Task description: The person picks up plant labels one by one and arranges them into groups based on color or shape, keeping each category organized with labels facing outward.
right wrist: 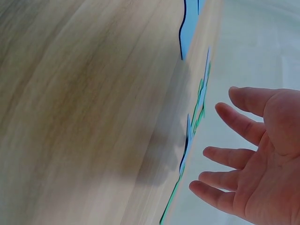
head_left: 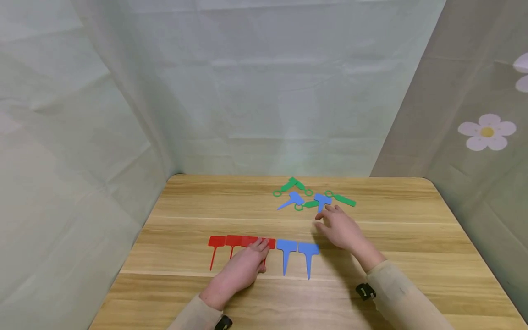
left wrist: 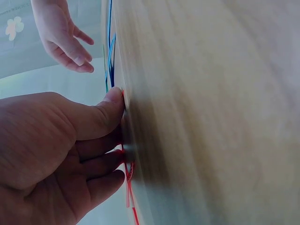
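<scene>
A row of red T-shaped plant labels (head_left: 233,241) lies on the wooden table (head_left: 412,238), with two blue ones (head_left: 298,250) at its right end. My left hand (head_left: 245,266) rests flat on the rightmost red labels (left wrist: 129,183), thumb and fingertips pressing them to the wood. My right hand (head_left: 339,227) is open with its fingers spread, hovering just in front of a blue label (head_left: 322,200) in a loose pile. Green ring-ended labels (head_left: 288,185) and another blue label (head_left: 294,199) lie in that pile. In the right wrist view the right hand (right wrist: 262,164) is apart from the pile's edge (right wrist: 187,140).
Pale cloth curtains (head_left: 264,91) close in the table at the back and on both sides. Bare wood lies left of the red row, at the front edge and on the right half of the table.
</scene>
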`<state>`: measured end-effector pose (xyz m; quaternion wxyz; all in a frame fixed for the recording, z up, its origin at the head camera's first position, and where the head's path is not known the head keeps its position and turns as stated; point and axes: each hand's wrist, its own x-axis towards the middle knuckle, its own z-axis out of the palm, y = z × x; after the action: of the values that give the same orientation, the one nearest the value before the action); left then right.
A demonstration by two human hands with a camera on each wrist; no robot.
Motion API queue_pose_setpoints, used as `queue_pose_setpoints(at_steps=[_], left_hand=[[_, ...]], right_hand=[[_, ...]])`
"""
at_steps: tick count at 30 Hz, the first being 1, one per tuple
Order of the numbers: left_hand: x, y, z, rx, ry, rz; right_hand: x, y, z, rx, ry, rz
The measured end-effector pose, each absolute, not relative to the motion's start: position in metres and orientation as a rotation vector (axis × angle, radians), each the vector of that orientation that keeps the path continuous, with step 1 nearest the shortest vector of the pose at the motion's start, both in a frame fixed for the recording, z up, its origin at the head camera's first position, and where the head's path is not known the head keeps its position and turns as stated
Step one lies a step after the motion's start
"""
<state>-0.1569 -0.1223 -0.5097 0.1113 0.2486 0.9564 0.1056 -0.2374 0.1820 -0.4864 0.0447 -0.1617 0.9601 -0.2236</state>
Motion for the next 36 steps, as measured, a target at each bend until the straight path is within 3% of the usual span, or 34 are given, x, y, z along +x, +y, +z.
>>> queue_pose_setpoints(at_steps=[36], left_hand=[[-0.156,-0.121,-0.509,0.728,2.818,0.281]], right_hand=[[-0.272,0.202,-0.501,-0.36,3.032,-0.658]])
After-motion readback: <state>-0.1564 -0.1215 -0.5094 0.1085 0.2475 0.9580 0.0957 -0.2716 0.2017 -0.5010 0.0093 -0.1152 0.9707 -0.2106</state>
